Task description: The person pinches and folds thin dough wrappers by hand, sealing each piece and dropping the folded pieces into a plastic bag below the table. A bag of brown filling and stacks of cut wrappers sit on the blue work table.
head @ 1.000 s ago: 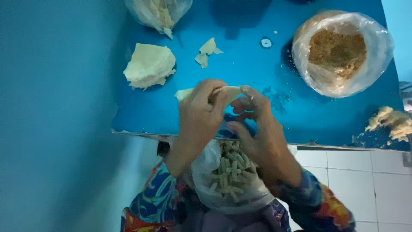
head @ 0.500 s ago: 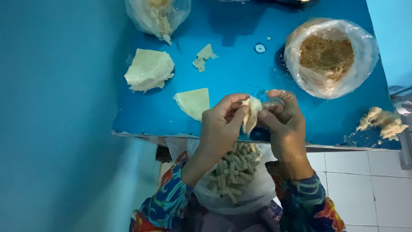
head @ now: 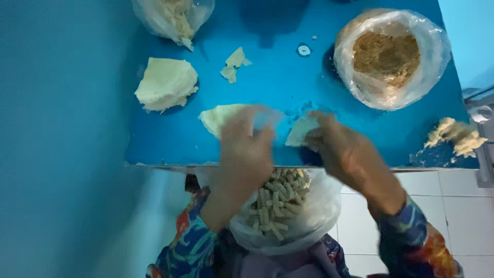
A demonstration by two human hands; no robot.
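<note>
Presently, right hand [head: 345, 152] pinches a pale wrapper piece [head: 301, 132] on the blue table [head: 278, 82]; left hand [head: 246, 149], blurred beside it, grip indeterminable.

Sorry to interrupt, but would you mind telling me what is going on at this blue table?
A person works thin pale wrappers over a blue table. The right hand touches a small wrapper piece; the blurred left hand is over another wrapper sheet. A bag of finished rolls sits in the lap, a bag of brown filling and a wrapper stack on the table.
</note>
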